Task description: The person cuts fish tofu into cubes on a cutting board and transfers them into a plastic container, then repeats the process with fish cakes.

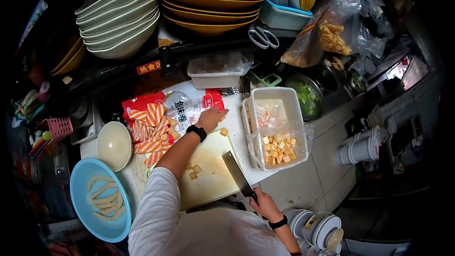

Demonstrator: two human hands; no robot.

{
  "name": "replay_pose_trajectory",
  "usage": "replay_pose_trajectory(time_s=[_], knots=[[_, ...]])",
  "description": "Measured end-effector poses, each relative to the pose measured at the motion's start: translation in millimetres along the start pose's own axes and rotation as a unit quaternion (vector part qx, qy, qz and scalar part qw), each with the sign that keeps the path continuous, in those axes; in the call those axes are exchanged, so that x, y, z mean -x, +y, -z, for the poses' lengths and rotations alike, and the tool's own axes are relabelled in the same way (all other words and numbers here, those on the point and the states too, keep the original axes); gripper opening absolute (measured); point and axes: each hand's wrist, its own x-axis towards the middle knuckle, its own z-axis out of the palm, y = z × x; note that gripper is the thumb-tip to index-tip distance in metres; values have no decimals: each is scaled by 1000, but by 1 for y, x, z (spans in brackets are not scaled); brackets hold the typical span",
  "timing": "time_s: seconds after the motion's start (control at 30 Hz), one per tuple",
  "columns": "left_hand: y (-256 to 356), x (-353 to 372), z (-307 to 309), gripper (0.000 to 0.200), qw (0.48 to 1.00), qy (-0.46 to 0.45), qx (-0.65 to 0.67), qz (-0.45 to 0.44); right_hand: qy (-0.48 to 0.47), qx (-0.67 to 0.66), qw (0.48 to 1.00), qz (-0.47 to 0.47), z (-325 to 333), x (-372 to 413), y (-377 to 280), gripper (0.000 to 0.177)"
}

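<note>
My right hand [266,207] is wrapped round the black handle of a cleaver [238,174], whose broad blade lies over the right edge of the cutting board [208,187]. My left hand [212,119] reaches over a red and white plastic bag [189,99] with its fingers stretched out. Close to its fingers is a small tan cube [224,132]. A few more cubes [193,175] lie on the board. Left of my forearm is a heap of orange-and-white striped pieces [150,130]. Many cut cubes [278,150] fill the near end of a clear plastic bin [304,128].
A blue basin [78,199] with pale long strips and a cream bowl [113,146] stand at left. Stacked white bowls [118,23], brown bowls [213,2] and scissors [263,37] sit on the shelf. A pot of greens [308,97] is beyond the bin.
</note>
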Motion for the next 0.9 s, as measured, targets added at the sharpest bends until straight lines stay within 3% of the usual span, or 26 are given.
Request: replay_pose_trajectory(time_s=[0.13,0.27,0.37,0.53,0.6,0.67,0.73,0.9], knots=[[1,-5,-11,30,998,-33,-53,-1,-1,-7,1000,-3,0,-1,0,26],[-9,-6,-19,20,1000,-3,-1,20,14,-9,1000,-1,-6,-3,6,24],[0,12,19,19,996,43,46,59,9,-15,1000,8,-4,-6,4,23],[28,103,91,25,984,131,97,76,-14,-24,999,18,5,-13,-2,23],[46,146,107,29,983,98,80,136,-31,-18,999,34,5,-18,-2,24],[61,185,101,32,971,148,79,171,-37,-13,998,52,6,-26,-4,24],[75,215,97,36,952,135,154,226,-31,-11,996,83,2,-35,-6,25],[91,268,56,36,938,139,95,302,-45,-5,986,159,0,-45,-13,28]])
